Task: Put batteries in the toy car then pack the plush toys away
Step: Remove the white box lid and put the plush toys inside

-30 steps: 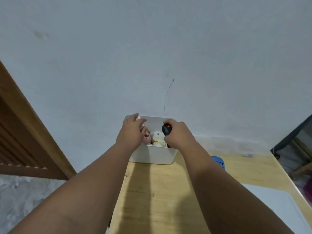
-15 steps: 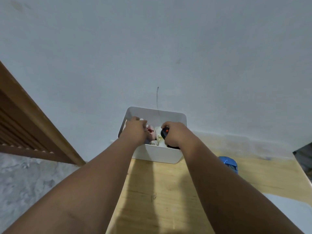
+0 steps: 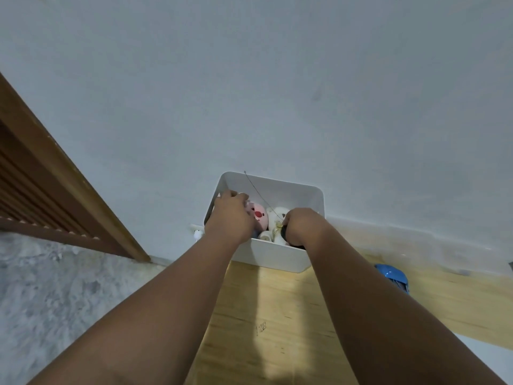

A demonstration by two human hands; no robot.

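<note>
Inside white bin (image 3: 277, 257): right fingers (image 3: 288, 218) grip half-hidden black remote (image 3: 284, 233); left fingers (image 3: 238, 197) hold unclear.

A bin (image 3: 277, 258) sits at the far end of the table (image 3: 263, 329), against the wall (image 3: 249, 79). Plush toys (image 3: 259, 215) lie side by side inside it. The left hand (image 3: 231, 215) is over the bin's left side. The right hand (image 3: 301, 225) is over its right side, round a remote (image 3: 286, 237) whose antenna (image 3: 259, 194) slants up toward the bin's back left. A toy car (image 3: 392, 276) lies on the table, right of the bin and nearer. A door (image 3: 41, 190) stands far left, above the floor (image 3: 55, 287).
</note>
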